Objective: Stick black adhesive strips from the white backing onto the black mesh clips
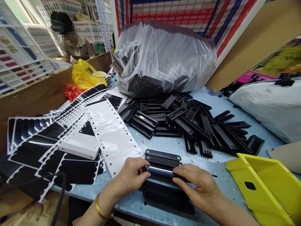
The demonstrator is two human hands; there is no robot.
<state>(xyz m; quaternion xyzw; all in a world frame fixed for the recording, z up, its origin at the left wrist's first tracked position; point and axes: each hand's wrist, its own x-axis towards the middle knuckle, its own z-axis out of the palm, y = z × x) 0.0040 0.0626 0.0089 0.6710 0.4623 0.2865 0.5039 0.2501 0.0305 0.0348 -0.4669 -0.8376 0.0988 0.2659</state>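
Note:
My left hand (pixel 131 175) and my right hand (pixel 195 185) both pinch the ends of a narrow black plastic strip (pixel 161 171) with a glossy top, low over the blue table (pixel 169 146). Just beyond it lie two black strips with a mesh pattern (pixel 162 158). More flat black strips (pixel 168 194) lie under my hands near the table's front edge. A gold bangle (pixel 101 209) is on my left wrist.
A heap of black plastic strips (pixel 188 122) spreads before a big clear bag (pixel 162 56). Sheets of black stickers (pixel 47 141) and perforated white backing paper (pixel 113 135) lie left. A yellow bin (pixel 270 185) sits right, a white bag (pixel 270 103) behind it. Another person (pixel 70 40) sits far left.

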